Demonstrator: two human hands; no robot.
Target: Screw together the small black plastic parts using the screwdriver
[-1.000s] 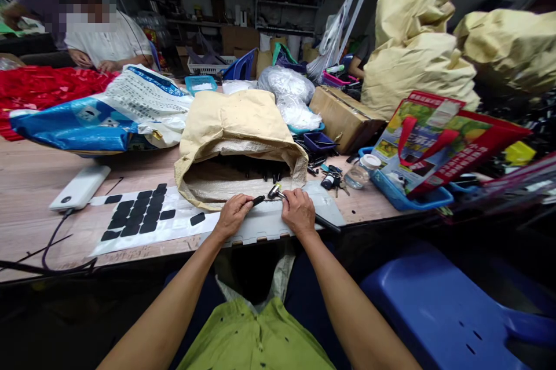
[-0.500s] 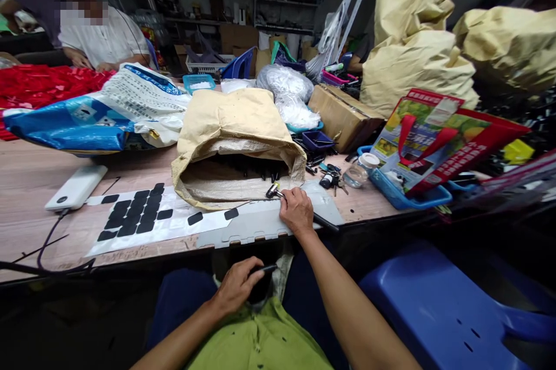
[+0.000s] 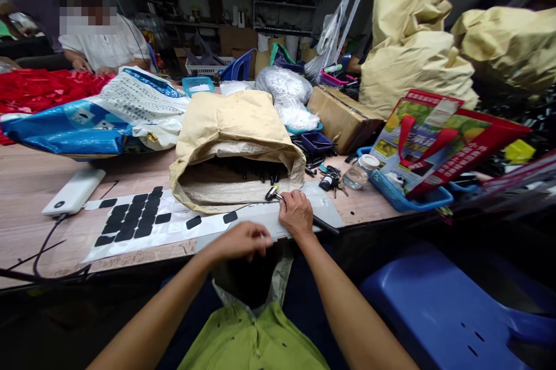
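Observation:
My right hand [image 3: 296, 212] is wrapped round a small hammer [image 3: 326, 225]; its head, with a yellow end, lies at the mouth of a tan woven sack [image 3: 237, 118]. Dark slender pieces show inside the sack. My left hand [image 3: 243, 241], a little blurred, hovers over the table's front edge with its fingers bent and apart, and no object shows in it. Under both hands is a grey sheet [image 3: 324, 202]. A pale open bag [image 3: 283, 277] with a dark inside sits in my lap.
Left on the table are a white sheet with black stickers [image 3: 130, 216], a white power bank [image 3: 73, 191] with a cable, and a blue-white sack [image 3: 87, 127]. To the right stand a jar [image 3: 356, 175], a blue basket [image 3: 403, 202] and a blue stool [image 3: 434, 300]. A co-worker [image 3: 102, 46] sits opposite.
My left hand has risen from my lap to the table edge. The black piece it held is no longer visible. My right hand stays on the hammer.

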